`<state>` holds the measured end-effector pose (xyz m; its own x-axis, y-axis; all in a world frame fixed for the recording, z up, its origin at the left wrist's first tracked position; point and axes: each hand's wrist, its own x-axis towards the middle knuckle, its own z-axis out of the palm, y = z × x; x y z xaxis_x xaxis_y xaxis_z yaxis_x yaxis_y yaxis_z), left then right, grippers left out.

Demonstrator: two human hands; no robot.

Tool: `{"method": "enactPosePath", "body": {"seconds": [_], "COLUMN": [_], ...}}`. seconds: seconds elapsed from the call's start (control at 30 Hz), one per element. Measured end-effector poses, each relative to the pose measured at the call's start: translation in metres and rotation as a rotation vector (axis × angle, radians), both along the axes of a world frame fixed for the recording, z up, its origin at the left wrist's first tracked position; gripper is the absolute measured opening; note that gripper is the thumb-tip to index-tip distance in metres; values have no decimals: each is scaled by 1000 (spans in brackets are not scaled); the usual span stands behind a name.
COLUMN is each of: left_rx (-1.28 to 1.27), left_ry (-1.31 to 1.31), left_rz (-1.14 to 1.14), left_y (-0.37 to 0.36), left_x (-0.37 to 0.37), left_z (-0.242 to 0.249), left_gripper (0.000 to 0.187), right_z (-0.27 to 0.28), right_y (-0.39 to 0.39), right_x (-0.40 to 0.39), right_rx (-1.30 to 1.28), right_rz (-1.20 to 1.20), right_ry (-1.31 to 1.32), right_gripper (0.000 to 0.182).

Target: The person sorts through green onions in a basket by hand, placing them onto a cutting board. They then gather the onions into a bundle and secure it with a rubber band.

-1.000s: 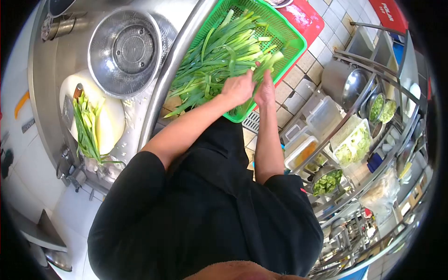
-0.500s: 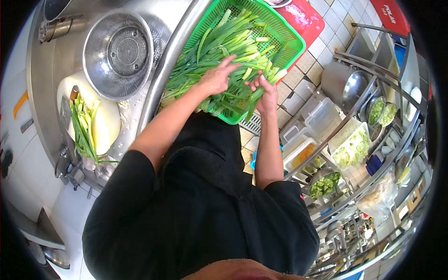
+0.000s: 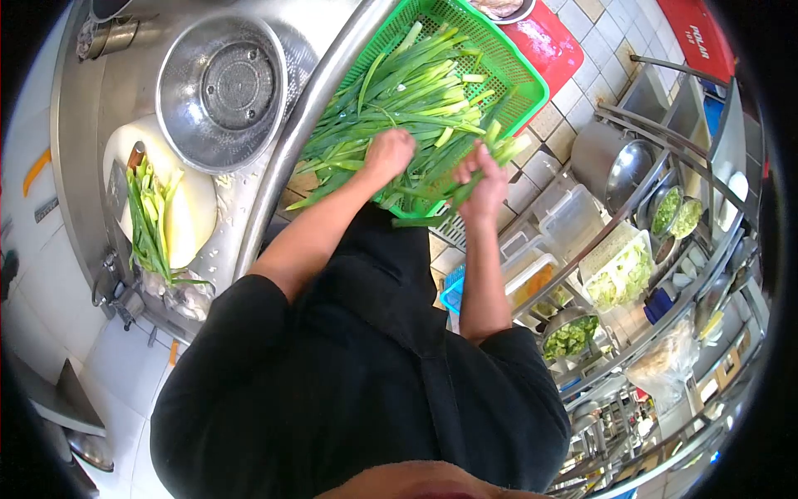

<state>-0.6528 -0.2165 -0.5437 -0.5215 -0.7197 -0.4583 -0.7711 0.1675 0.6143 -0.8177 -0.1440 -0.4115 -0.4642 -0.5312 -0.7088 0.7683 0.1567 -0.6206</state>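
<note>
A green plastic basket (image 3: pixel 525 81) holds a large heap of long green stalks (image 3: pixel 424 100) with pale ends. My left hand (image 3: pixel 389 155) is closed low over the leafy side of the heap; what its curled fingers hold is hidden. To the right, at the basket's near edge, my right hand (image 3: pixel 484 185) is closed around a small bunch of stalks (image 3: pixel 504 151). The pale ends of that bunch point up and right, and its leaves hang down to the left.
At the left, a steel counter bears a metal colander (image 3: pixel 241 83) and a round cutting board (image 3: pixel 191 224) with cut stalks and a knife (image 3: pixel 135 155). A red lid or board (image 3: pixel 544 41) lies beyond the basket. Racks with food containers (image 3: pixel 619 266) stand at the right.
My left hand has gone from spread fingers to a closed shape. My right hand has moved slightly down and right with the bunch, now clear of the main heap. The view has shifted a little.
</note>
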Motion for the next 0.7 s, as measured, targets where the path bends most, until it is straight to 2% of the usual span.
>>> {"method": "enactPosePath", "body": {"seconds": [0.07, 0.1, 0.13, 0.2, 0.27, 0.4, 0.47, 0.5, 0.53, 0.6, 0.63, 0.67, 0.7], "left_rx": [-173, -62, -1, 124, 117, 365, 398, 419, 438, 553, 471, 391, 411], "left_ry": [-30, -78, 10, 180, 302, 240, 70, 54, 39, -168, -243, -313, -423], "left_rz": [27, 113, 225, 432, 243, 173, 261, 429, 595, 700, 585, 465, 472], "left_y": [6, -4, -2, -8, 1, 44, 65, 87, 110, 138, 168, 205, 243], "left_x": [31, 39, 40, 32, 53, 148, 204, 237, 270, 325, 366, 413, 462], "left_z": [-82, -75, -66, 41, 93, 159, 186, 189, 189, 202, 196, 185, 178], "left_gripper": [21, 22, 22, 21, 20, 22, 21, 21, 22, 25, 28, 30, 27], "right_z": [26, 33, 34, 30, 9, -38, -75, -87, -95, -137, -159, -203, -184], "right_y": [-7, -9, -10, -10, -15, -44, -68, -84, -101, -134, -149, -161, -174], "right_x": [21, 25, 21, 1, -27, -44, -36, -24, -3, 36, 55, 73, 85], "right_rx": [-118, -180, -171, -148, -66, 83, 118, 115, 116, 173, 172, 252, 548], "right_rz": [21, 35, 78, 150, 139, 192, 293, 375, 384, 397, 399, 411, 544], "right_ry": [171, 256, 285, 339, 248, 16, -54, -85, -29, 48, 115, 299, 581], "right_gripper": [21, 21, 21, 21, 22, 17, 14, 17, 19, 14, 11, 14, 24]}}
